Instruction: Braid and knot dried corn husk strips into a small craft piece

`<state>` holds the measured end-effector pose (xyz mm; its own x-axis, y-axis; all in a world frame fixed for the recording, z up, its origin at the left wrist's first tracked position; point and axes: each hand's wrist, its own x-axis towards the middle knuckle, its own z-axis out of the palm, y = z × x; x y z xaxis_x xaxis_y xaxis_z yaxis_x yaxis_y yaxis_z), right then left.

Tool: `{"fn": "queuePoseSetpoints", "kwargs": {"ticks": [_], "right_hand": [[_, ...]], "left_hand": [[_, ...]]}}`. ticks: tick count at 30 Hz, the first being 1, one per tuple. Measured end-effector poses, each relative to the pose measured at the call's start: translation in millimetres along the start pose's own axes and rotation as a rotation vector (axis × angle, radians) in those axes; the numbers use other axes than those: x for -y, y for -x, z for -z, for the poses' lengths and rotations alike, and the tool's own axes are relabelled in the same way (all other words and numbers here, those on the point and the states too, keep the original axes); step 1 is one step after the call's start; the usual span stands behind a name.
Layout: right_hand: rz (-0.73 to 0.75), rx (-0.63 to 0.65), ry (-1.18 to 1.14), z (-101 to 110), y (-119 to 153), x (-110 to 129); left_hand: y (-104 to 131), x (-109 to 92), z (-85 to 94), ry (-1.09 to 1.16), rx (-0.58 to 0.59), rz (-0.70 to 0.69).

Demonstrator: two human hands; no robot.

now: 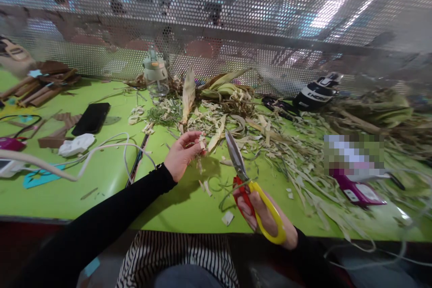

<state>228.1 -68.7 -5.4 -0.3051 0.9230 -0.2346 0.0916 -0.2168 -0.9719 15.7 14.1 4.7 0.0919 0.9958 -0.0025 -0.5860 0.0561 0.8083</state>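
My left hand (182,155) pinches a small bunch of pale cut husk strips (202,141) above the green table (175,209). In my right hand (268,216) is a pair of scissors (240,162) with one red and one yellow handle. The blades look closed or nearly so and point up and away. A thin green strand (222,198) curls beside the scissors. Beyond both hands lie heaps of shredded corn husk (205,121), and one whole pale husk (189,94) stands upright among them.
A clear bottle (156,76) and a dark bottle (317,92) stand by the perforated metal screen (202,49). To the left are a black phone (91,118), a white power strip (77,145) and cables. A magenta device (359,189) lies at right. Bark-like rolls (43,85) sit far left.
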Motion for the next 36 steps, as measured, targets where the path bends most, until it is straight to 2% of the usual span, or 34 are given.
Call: {"fn": "queuePoseSetpoints", "kwargs": {"ticks": [3,7,11,19,28,31,33,34,36], "right_hand": [[0.014,0.009,0.005,-2.6,-1.6,-0.6],[0.013,-0.056,-0.006,-10.2,-1.1,6.7],[0.008,-0.033,0.000,-14.0,-1.9,9.9],[0.011,-0.021,-0.022,-16.9,-1.0,6.1],[0.010,0.021,0.065,-25.4,5.5,9.1],[0.031,-0.018,0.215,-13.1,3.5,15.9],[0.071,-0.098,0.487,9.0,-0.9,24.5],[0.111,-0.178,0.679,23.5,-3.9,29.0],[0.185,-0.416,1.021,55.3,-11.0,36.2]], "left_hand": [[2.9,-2.6,-1.3,-0.057,-0.003,0.008],[8.0,-7.6,-4.9,-0.298,0.058,0.001],[9.5,-9.1,-7.1,-0.446,0.074,-0.044],[5.4,-3.5,-2.7,-0.300,0.060,-0.024],[0.2,-0.9,3.3,-0.152,0.003,-0.103],[-1.7,0.5,5.1,-0.102,-0.008,-0.075],[-1.7,-0.4,4.5,-0.097,-0.017,-0.050],[-1.4,-1.5,3.8,-0.105,-0.025,-0.029],[-0.9,-4.0,2.4,-0.121,-0.044,0.022]]}}
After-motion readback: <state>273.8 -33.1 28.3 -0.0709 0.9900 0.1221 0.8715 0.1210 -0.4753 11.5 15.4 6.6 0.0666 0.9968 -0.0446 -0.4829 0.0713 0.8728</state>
